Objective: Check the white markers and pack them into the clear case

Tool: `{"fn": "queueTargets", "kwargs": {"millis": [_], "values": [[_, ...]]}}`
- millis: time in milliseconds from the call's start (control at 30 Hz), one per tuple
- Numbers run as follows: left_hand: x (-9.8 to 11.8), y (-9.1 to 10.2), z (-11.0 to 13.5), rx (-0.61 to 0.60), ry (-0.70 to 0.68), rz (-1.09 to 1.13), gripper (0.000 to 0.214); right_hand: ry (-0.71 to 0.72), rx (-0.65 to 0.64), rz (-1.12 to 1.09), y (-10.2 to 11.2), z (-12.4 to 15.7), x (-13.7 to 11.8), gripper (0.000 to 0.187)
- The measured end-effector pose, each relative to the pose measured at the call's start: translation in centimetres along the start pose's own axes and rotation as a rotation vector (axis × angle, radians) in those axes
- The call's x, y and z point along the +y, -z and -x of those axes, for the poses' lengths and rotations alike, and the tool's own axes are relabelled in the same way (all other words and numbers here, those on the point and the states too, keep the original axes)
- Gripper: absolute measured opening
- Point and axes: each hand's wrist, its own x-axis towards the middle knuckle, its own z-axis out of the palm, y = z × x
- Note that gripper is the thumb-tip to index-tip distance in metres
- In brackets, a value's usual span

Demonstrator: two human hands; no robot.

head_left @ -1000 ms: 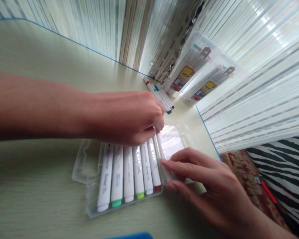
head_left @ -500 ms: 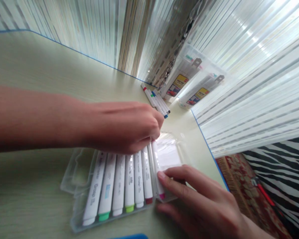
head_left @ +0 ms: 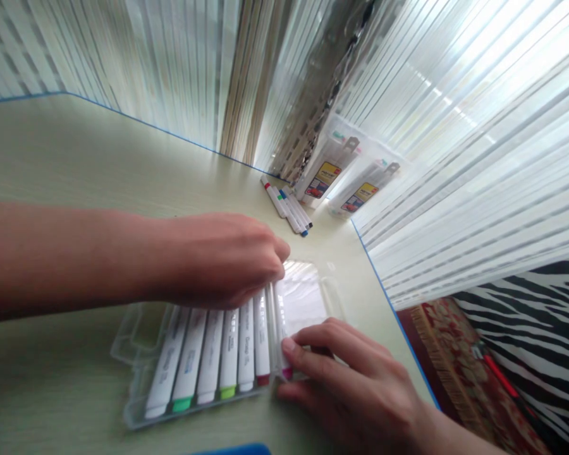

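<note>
A clear plastic marker case lies open on the pale green table. Several white markers lie side by side in it, with coloured caps toward me. My left hand reaches over the far ends of the markers, its fingers curled down on them. My right hand rests at the case's right side, fingers pressed against the rightmost marker with the pink cap. The empty right part of the case shows between the two hands.
Several loose markers lie at the table's far corner. Two clear marker boxes with yellow labels lean against the striped curtain. A patterned rug and a zebra-striped surface lie beyond the right edge.
The case and both hands have shifted left and lower in view as the camera moved. A pink-capped marker now lies at the right end of the row under my right fingers.
</note>
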Motion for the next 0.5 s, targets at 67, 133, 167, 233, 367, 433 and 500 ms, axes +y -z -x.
{"fn": "queueTargets", "kwargs": {"millis": [67, 133, 167, 233, 367, 433, 500], "values": [[0.2, 0.3, 0.1, -0.241, -0.112, -0.135, 0.018, 0.016, 0.012, 0.013, -0.3, -0.1, 0.3, 0.018], [0.4, 0.6, 0.0, -0.305, -0.132, -0.226, 0.021, 0.038, 0.030, 0.025, -0.7, -0.2, 0.6, 0.018], [0.6, 0.7, 0.0, -0.301, -0.126, -0.242, 0.020, 0.055, 0.040, 0.034, -0.9, -0.1, 0.7, 0.019], [0.9, 1.2, -0.1, -0.302, -0.123, -0.255, 0.018, 0.072, 0.033, 0.071, -1.1, -0.2, 0.9, 0.021], [1.3, 2.7, -0.6, -0.315, -0.103, -0.314, 0.016, 0.139, 0.017, 0.180, -0.1, -1.1, 0.9, 0.022], [1.1, 4.0, -1.2, -0.288, -0.092, -0.333, 0.021, 0.120, 0.062, 0.212, 1.1, -2.2, 0.9, 0.020], [0.6, 5.3, -2.1, -0.237, -0.072, -0.329, 0.030, 0.056, 0.123, 0.225, 2.3, -3.8, 1.4, 0.016]]}}
